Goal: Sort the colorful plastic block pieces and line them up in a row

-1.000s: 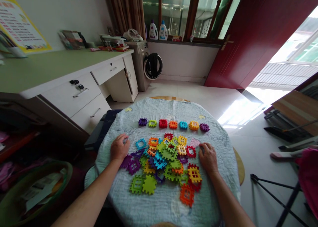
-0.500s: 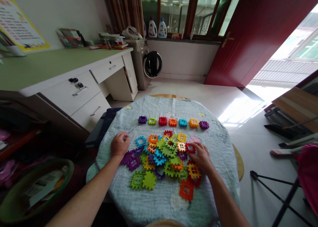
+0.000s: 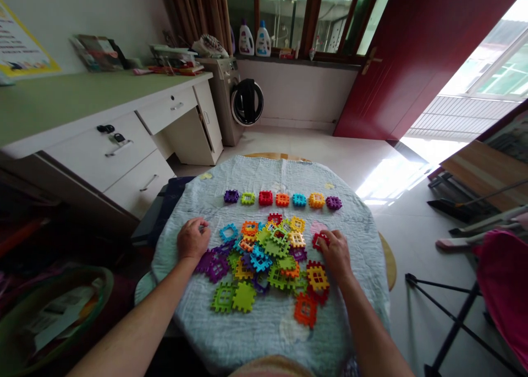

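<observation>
Several coloured plastic waffle blocks [image 3: 264, 261] lie in a loose pile on a pale blue quilted cloth [image 3: 264, 338]. My right hand [image 3: 336, 254] pinches a red waffle block [image 3: 318, 240] at the pile's right edge. My left hand [image 3: 192, 239] rests on the cloth left of the pile, fingers curled, next to a blue block [image 3: 228, 233] and a purple block [image 3: 217, 268]. Its palm and fingers hide whatever may lie beneath. A row of several blocks [image 3: 282, 199] in different colours runs across the cloth beyond the pile.
The cloth covers a round wooden table [image 3: 388, 261]. A white desk with drawers [image 3: 111, 151] stands to the left, and a green basket [image 3: 53, 316] sits low on the left. Black tripod legs [image 3: 454, 322] and a pink fabric [image 3: 505, 289] are on the right.
My right hand has moved in from the cloth to the pile's right edge and closed on the red block. My left hand has barely moved.
</observation>
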A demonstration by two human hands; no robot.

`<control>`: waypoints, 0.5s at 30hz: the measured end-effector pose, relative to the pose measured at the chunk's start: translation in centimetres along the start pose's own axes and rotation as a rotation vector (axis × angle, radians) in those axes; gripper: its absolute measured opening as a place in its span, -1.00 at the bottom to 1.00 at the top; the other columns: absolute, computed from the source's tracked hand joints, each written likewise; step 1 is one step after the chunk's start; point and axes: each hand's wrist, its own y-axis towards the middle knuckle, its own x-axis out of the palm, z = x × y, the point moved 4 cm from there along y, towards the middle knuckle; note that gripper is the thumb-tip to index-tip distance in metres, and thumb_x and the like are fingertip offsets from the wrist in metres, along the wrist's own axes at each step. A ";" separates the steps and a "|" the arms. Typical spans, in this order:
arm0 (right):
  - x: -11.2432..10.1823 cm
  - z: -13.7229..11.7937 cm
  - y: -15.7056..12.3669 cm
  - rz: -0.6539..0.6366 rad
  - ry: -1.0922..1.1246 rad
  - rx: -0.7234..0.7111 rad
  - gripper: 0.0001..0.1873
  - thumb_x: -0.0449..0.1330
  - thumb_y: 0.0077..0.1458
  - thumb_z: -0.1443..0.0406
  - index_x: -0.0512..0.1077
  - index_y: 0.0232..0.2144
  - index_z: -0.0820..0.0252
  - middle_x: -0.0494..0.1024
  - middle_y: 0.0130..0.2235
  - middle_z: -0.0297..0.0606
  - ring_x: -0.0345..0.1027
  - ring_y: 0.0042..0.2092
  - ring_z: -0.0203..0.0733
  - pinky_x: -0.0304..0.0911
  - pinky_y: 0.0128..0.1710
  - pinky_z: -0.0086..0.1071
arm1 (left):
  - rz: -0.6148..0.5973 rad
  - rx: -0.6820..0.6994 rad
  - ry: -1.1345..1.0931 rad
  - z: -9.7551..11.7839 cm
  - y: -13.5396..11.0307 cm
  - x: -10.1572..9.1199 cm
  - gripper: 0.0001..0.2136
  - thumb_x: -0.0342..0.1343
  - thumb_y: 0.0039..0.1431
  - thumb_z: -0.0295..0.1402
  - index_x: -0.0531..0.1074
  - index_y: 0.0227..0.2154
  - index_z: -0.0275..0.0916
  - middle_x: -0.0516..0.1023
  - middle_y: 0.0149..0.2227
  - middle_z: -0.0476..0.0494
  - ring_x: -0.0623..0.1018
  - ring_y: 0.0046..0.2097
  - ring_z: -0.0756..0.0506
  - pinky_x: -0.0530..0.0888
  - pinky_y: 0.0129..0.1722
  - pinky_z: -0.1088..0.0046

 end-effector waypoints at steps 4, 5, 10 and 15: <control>-0.9 -0.2 -0.1 0.143 -0.103 -0.025 -0.61 0.15 0.09 0.09 0.54 -0.13 0.17 0.41 -0.11 -0.05 0.26 -0.07 0.04 0.20 -0.01 -0.07 | -0.001 0.005 0.015 0.1 0.0 0.0 -0.90 -0.01 -0.02 -0.41 0.41 -0.46 -0.17 0.59 -0.17 -0.23 0.52 -0.04 -0.23 0.43 0.04 0.24; -1.2 -0.4 -0.2 0.109 -0.068 -0.034 -0.65 0.16 0.09 0.10 0.53 -0.16 0.17 0.42 -0.14 -0.07 0.29 -0.10 0.01 0.22 -0.04 -0.10 | -0.005 0.008 0.019 0.1 0.1 0.0 -0.90 -0.01 -0.02 -0.41 0.40 -0.46 -0.17 0.59 -0.17 -0.23 0.52 -0.05 -0.23 0.43 0.04 0.24; -2.1 -1.9 -2.8 -0.406 0.123 -0.150 -0.76 0.22 0.04 0.18 0.49 -0.23 0.13 0.47 -0.21 -0.22 0.37 -0.24 -0.17 0.31 -0.19 -0.29 | -0.015 0.014 0.031 0.1 0.1 0.0 -0.89 -0.02 -0.01 -0.41 0.41 -0.46 -0.18 0.59 -0.16 -0.26 0.52 -0.04 -0.25 0.43 0.04 0.21; -3.1 -2.7 -6.4 -0.524 0.034 -0.245 -0.31 0.38 -0.22 0.27 0.39 0.05 0.06 0.42 -0.01 -0.17 0.35 0.00 -0.02 0.31 0.01 -0.21 | -0.012 0.018 0.030 0.0 0.1 0.1 -0.89 -0.01 -0.01 -0.41 0.42 -0.46 -0.18 0.59 -0.16 -0.25 0.53 -0.04 -0.25 0.43 0.03 0.22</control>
